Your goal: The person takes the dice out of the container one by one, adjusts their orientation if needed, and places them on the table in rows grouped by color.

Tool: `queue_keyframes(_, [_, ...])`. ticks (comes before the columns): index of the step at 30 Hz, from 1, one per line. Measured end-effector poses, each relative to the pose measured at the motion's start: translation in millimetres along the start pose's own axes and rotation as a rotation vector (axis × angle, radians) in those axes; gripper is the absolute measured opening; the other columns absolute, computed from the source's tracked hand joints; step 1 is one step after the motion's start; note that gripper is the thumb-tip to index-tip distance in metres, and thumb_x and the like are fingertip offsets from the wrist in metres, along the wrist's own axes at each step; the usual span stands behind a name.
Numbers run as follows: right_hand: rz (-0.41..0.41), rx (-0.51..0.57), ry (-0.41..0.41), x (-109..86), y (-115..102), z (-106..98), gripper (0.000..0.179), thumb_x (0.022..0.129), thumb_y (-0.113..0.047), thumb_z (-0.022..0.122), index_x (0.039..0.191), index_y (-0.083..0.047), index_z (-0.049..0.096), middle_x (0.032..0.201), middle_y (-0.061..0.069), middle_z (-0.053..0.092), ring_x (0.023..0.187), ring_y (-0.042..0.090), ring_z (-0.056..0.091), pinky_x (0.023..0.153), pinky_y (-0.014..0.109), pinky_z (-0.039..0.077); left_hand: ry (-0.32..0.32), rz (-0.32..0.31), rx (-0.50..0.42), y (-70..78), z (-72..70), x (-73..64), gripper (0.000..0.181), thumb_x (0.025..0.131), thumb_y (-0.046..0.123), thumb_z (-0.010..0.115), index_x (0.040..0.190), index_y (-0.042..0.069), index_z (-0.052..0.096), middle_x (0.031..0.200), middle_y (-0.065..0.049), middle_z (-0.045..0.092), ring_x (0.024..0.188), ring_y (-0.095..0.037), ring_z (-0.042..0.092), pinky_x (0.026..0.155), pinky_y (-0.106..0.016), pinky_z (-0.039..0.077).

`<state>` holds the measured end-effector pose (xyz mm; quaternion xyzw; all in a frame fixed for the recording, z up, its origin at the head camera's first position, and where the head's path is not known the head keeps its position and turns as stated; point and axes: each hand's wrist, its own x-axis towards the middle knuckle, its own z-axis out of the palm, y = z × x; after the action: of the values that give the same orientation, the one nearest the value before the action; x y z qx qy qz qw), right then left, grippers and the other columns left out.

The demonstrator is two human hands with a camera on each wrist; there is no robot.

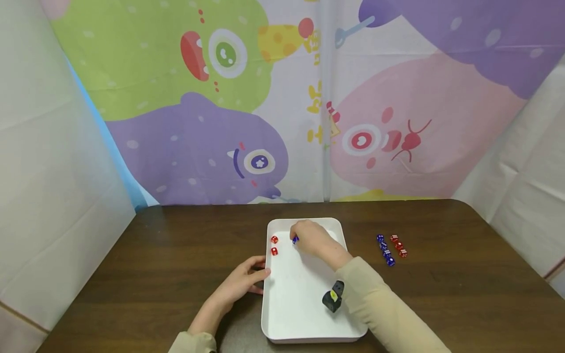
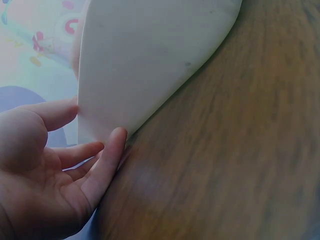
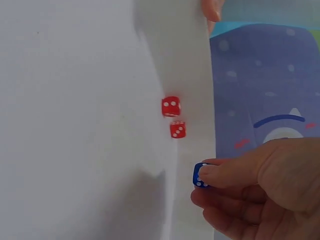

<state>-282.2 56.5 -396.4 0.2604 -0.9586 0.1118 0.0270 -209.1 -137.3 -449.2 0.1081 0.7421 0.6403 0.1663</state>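
Note:
My right hand (image 1: 312, 239) pinches a blue die (image 3: 199, 176) between thumb and fingers, over the far part of the white tray (image 1: 304, 304). In the right wrist view, white dots show on the die beside the thumb. Two red dice, the nearer one (image 1: 274, 251) and the farther one (image 1: 274, 239), lie in the tray by its left wall. At the tray's left side is my left hand (image 1: 244, 280), its thumb at the rim. The left wrist view shows that hand's fingertips (image 2: 118, 135) touching the tray's outer wall (image 2: 145, 60), fingers loosely spread.
Right of the tray on the brown table (image 1: 450, 294), several blue dice (image 1: 386, 250) stand in a slanted row. Beside them runs a shorter row of red dice (image 1: 399, 245). A cartoon-printed curtain (image 1: 247, 122) hangs behind the table. A black wrist strap (image 1: 333, 296) sits on the right sleeve.

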Motion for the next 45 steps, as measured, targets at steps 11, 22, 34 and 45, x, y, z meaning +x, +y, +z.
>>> queue_keyframes(11, [0.045, 0.057, 0.014, -12.0, 5, -19, 0.011, 0.074, -0.006, 0.060, 0.084, -0.010, 0.063, 0.081, 0.001, 0.060, 0.076, 0.015, 0.054, 0.070, 0.030, 0.045, 0.022, 0.012, 0.007, 0.8, -0.2, -0.2, 0.050, 0.084, 0.021, 0.053, 0.123, -0.004, 0.035, 0.111, -0.020, 0.039, 0.089, -0.022, 0.051, 0.064, -0.034, 0.050])
queue_keyframes(22, [0.085, 0.159, 0.082, -36.5, 20, -25, 0.009, 0.072, -0.004, 0.062, 0.079, -0.009, 0.059, 0.075, -0.001, 0.058, 0.070, 0.013, 0.052, 0.065, 0.027, 0.044, 0.021, 0.008, 0.004, 3.8, -0.3, -0.5, 0.049, 0.085, 0.021, 0.051, 0.124, -0.003, 0.034, 0.112, -0.019, 0.038, 0.091, -0.023, 0.050, 0.064, -0.035, 0.050])
queue_keyframes(34, [0.177, 0.249, 0.102, -59.2, 30, -33, 0.009, 0.077, -0.012, 0.061, 0.086, -0.011, 0.059, 0.076, -0.003, 0.057, 0.068, 0.011, 0.051, 0.060, 0.025, 0.044, 0.006, -0.008, -0.009, 0.1, 0.7, 1.4, 0.047, 0.086, 0.017, 0.050, 0.124, -0.004, 0.033, 0.114, -0.020, 0.038, 0.092, -0.026, 0.049, 0.065, -0.036, 0.049])
queue_keyframes(45, [0.162, 0.224, 0.172, -81.7, 44, -42, 0.012, 0.077, -0.012, 0.062, 0.089, -0.010, 0.059, 0.081, -0.001, 0.057, 0.070, 0.013, 0.050, 0.063, 0.027, 0.047, 0.011, -0.012, 0.014, 1.4, 0.3, 0.2, 0.052, 0.085, 0.025, 0.051, 0.125, -0.002, 0.033, 0.115, -0.018, 0.037, 0.091, -0.022, 0.050, 0.066, -0.034, 0.049])
